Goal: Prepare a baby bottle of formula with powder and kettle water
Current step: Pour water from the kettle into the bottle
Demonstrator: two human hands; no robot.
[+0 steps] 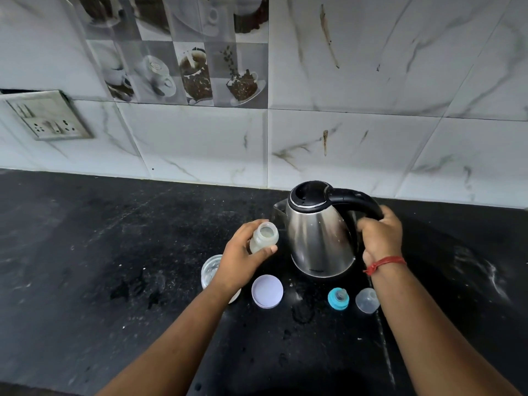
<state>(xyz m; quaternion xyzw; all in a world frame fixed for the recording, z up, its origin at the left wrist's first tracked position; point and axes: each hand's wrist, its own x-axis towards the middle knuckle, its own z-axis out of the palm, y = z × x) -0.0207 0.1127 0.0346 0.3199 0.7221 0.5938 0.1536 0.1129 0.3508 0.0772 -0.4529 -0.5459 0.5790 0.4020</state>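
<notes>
While left hand (pixel 243 261) holds bottle (pixel 264 236) (uncapped), right hand (pixel 381 238) grips kettle (pixel 320 238).

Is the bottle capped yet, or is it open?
Open: the bottle in the left hand shows a bare mouth; its teal nipple ring lies on the counter.

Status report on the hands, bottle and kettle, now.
Left hand grips open bottle, tilted toward kettle. Right hand on kettle handle, kettle upright on counter. Teat ring and clear cap lie clear in front.
</notes>
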